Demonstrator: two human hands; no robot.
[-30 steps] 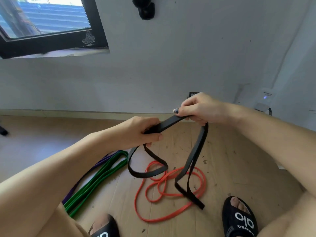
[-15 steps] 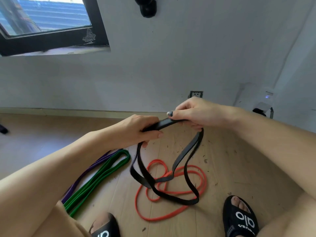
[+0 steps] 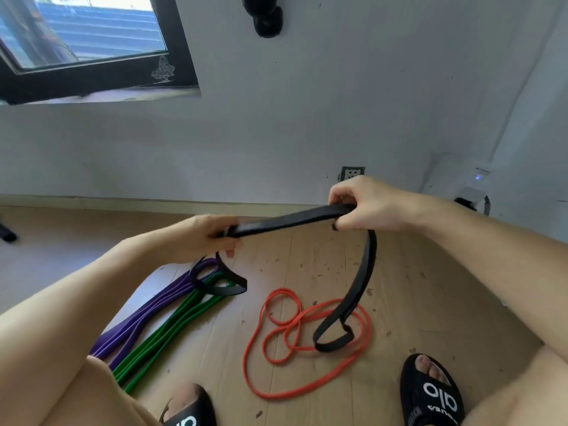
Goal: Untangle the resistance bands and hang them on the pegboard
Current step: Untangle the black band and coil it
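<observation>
Black band [image 3: 285,221]: matt rubber, slight sheen. Red band [image 3: 307,392], green band [image 3: 159,336], purple band [image 3: 147,309]: smooth rubber. Floor [image 3: 415,290]: pale wood planks, scuffed. Wall [image 3: 307,118]: matt paint.

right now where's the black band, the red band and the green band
black band [image 3: 289,221], head view, on the stretch held between the two hands
red band [image 3: 278,395], head view, on its lower curve on the floor
green band [image 3: 163,335], head view, mid-length of the strands

- Four resistance bands: one black band [image 3: 362,272], one red band [image 3: 307,348], one green band [image 3: 172,330], one purple band [image 3: 147,312].
- Two hands: left hand [image 3: 206,238], right hand [image 3: 372,204].
- Two black slippers [image 3: 430,395].
- One window [image 3: 92,41].
- One wall socket [image 3: 353,172].
</observation>
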